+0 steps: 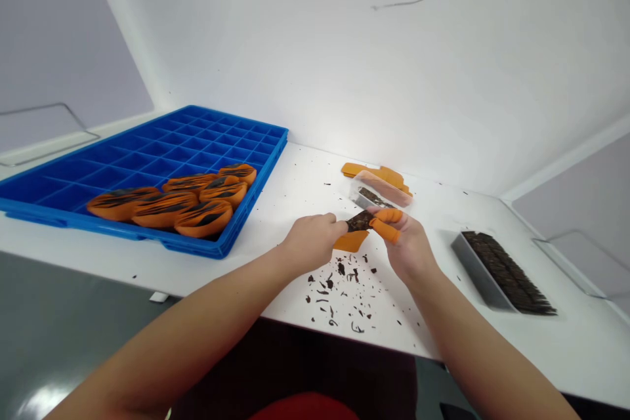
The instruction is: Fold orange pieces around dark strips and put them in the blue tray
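Observation:
Between my two hands is a dark brown, flaky strip [359, 221], its exact kind unclear. The fingers of my left hand [315, 241] pinch its left end. My right hand [406, 239], with orange finger covers on its fingertips, grips the right end. Just below the strip lies an orange sheet [351, 241] on the table, partly covered by my hands. Behind my right hand stands a clear plastic box [381, 190] with dark pieces inside. Dark crumbs [341, 269] are scattered on the white table near my wrists.
On the left, a blue compartment tray [256, 190] holds several orange-wrapped bundles of dark strips [165, 209]. At right stands a metal tray [485, 275] packed with dark brown strips [506, 269]. Stacked orange sheets [377, 174] lie near the back wall [335, 65].

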`<state>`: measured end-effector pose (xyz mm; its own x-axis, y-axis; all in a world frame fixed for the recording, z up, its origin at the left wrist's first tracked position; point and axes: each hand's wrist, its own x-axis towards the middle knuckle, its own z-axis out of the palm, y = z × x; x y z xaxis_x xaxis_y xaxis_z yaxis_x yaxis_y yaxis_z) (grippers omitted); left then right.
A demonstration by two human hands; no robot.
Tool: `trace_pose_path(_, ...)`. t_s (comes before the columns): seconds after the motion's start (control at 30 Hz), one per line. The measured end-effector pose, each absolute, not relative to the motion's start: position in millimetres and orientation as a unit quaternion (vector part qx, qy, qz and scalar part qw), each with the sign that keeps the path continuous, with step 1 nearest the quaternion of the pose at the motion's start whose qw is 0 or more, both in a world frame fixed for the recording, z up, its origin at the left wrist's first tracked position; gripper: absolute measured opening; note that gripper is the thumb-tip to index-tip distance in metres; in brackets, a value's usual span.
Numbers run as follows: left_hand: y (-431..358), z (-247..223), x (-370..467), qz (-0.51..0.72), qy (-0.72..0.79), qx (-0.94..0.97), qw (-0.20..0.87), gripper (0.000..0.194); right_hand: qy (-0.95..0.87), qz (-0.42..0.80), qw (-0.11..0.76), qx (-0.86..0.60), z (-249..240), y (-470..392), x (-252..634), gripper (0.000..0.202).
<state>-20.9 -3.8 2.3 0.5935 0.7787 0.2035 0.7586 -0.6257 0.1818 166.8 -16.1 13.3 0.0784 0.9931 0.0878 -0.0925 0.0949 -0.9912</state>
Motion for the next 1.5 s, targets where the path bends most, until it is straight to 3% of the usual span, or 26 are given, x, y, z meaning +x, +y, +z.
trace_pose_path(0.33,-1.9,-1.4,-23.0,0.156,0.415,0.895,0.044,0.026,-0.505,0.449,0.552,-0.488,12.9,-18.9,166.4,0.021)
trace_pose_path(0.63,-0.4,-3.4,-23.4,0.248,0.39,0.875,0.144,0.027,-0.509,0.428,0.557,-0.497,6.3,-20.9,172.2,0.021)
trace_pose_path(1.03,-0.7,-4.3,-23.2,0.254,0.41,0.865,0.141,0.03,-0.482,0.479,0.559,-0.476,1.4,-19.7,174.8,0.021)
trace_pose_path(1.17,0.1,-3.4,-22.5,0.232,0.451,0.846,0.163,0.04,-0.489,0.475,0.553,-0.478,-3.1,-18.1,175.5,0.023)
trace_pose_path(1.5,4.0,-11.4,-22.1,0.254,0.445,0.838,0.188,0.047,-0.61,0.37,0.48,-0.51,5.8,-23.5,174.4,0.018)
